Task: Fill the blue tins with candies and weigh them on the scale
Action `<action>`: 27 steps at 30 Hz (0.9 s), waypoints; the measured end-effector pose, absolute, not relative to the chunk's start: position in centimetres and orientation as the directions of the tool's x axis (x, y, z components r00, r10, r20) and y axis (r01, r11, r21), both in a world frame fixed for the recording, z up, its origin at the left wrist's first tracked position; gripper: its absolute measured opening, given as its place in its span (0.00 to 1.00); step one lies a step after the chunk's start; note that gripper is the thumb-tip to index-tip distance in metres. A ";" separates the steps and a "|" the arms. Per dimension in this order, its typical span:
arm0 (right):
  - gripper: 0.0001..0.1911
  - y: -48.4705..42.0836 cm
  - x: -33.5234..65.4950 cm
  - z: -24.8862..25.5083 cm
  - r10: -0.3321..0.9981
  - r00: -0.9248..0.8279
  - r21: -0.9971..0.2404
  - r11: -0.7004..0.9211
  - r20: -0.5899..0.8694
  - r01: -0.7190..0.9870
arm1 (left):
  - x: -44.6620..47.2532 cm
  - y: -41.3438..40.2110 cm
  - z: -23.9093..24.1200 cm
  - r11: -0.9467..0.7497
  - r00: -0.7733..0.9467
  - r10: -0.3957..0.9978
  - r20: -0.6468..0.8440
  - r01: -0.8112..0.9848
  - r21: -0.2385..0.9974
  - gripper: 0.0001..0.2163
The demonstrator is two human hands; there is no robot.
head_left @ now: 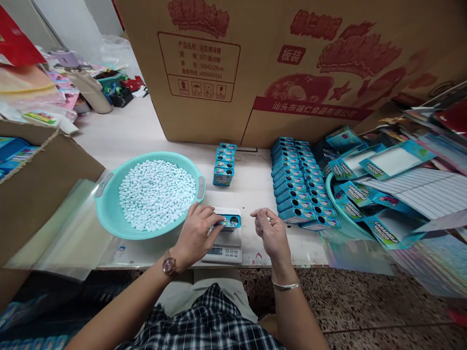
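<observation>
My left hand [197,233] grips a small blue candy box [232,221] by its left end, its round hole facing up. The box is on a digital kitchen scale [233,239], whose display is too small to read surely. To the right, apart from the box, my right hand [270,232] is closed in a loose fist, with a bit of white candy showing between its fingers. White candies [156,194] fill much of a turquoise basin [146,235] on the left. Behind the scale stands a short row of similar boxes [223,176].
Two long rows of blue boxes [292,194] stand at right, beside a basin [337,214] heaped with flat blue packaging [396,158]. A large carton [204,116] closes off the back. An open carton [69,160] and plastic sheets [62,228] lie left.
</observation>
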State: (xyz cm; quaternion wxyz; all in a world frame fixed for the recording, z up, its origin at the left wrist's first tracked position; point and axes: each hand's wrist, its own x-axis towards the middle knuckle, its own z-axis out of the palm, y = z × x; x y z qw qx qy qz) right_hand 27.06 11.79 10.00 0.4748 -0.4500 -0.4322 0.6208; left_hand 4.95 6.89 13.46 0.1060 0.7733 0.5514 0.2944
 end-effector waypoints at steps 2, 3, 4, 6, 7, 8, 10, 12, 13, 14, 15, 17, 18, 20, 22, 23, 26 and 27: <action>0.19 12.0 26.7 10.3 0.975 -0.184 -0.974 -0.158 -0.127 -0.160 | 4.9 6.8 13.5 -0.367 0.213 0.915 0.343 0.792 0.487 0.05; 0.19 12.1 26.5 10.5 0.971 -0.203 -0.974 -0.162 -0.128 -0.161 | 4.8 6.8 13.5 -0.367 0.211 0.914 0.346 0.793 0.486 0.05; 0.19 12.2 26.3 10.6 0.966 -0.222 -0.970 -0.173 -0.134 -0.169 | 4.8 6.8 13.6 -0.366 0.210 0.914 0.347 0.794 0.486 0.05; 0.20 12.4 26.0 10.9 0.955 -0.256 -0.965 -0.196 -0.149 -0.171 | 4.7 6.7 13.6 -0.366 0.208 0.914 0.348 0.794 0.486 0.05; 0.20 12.4 25.8 11.1 0.952 -0.265 -0.969 -0.196 -0.151 -0.150 | 4.6 6.7 13.6 -0.363 0.206 0.915 0.346 0.793 0.488 0.05; 0.20 12.3 25.7 11.3 0.952 -0.269 -0.977 -0.182 -0.148 -0.107 | 4.6 6.6 13.5 -0.360 0.204 0.917 0.343 0.794 0.491 0.05; 0.20 12.1 25.2 12.0 0.957 -0.268 -0.994 -0.103 -0.107 0.029 | 4.5 6.6 13.3 -0.353 0.198 0.920 0.340 0.794 0.495 0.05; 0.19 11.8 24.8 12.7 0.958 -0.284 -0.985 0.013 -0.036 0.170 | 4.4 6.5 13.1 -0.349 0.192 0.921 0.339 0.795 0.497 0.05; 0.18 11.7 24.5 13.0 0.953 -0.304 -0.972 0.065 -0.007 0.226 | 4.3 6.4 13.1 -0.347 0.190 0.922 0.338 0.795 0.497 0.05; 0.18 11.6 24.3 13.3 0.945 -0.327 -0.957 0.107 0.013 0.270 | 4.3 6.4 13.0 -0.344 0.189 0.923 0.336 0.796 0.498 0.05; 0.17 11.5 24.1 13.5 0.937 -0.349 -0.942 0.138 0.024 0.306 | 4.3 6.4 13.0 -0.342 0.188 0.924 0.333 0.796 0.499 0.05; 0.16 11.3 23.8 13.8 0.922 -0.385 -0.917 0.175 0.025 0.358 | 4.2 6.3 13.0 -0.338 0.185 0.926 0.330 0.796 0.502 0.05; 0.16 11.3 23.7 13.8 0.918 -0.395 -0.909 0.184 0.023 0.374 | 4.2 6.3 13.1 -0.336 0.183 0.926 0.330 0.795 0.504 0.05; 0.16 11.2 23.6 13.8 0.917 -0.397 -0.903 0.188 0.021 0.387 | 4.1 6.2 13.1 -0.334 0.177 0.927 0.331 0.794 0.508 0.05; 0.15 11.2 23.6 13.8 0.924 -0.382 -0.906 0.176 0.017 0.386 | 4.0 6.2 13.2 -0.331 0.171 0.927 0.335 0.793 0.512 0.05; 0.15 11.1 23.6 13.8 0.929 -0.369 -0.909 0.168 0.016 0.382 | 4.0 6.1 13.2 -0.330 0.168 0.927 0.336 0.792 0.514 0.05; 0.16 11.1 23.7 13.8 0.947 -0.322 -0.921 0.141 0.019 0.362 | 3.9 6.1 13.2 -0.330 0.163 0.926 0.340 0.787 0.521 0.05; 0.16 11.1 23.7 13.8 0.952 -0.307 -0.926 0.136 0.023 0.351 | 3.9 6.0 13.2 -0.330 0.160 0.926 0.343 0.786 0.523 0.05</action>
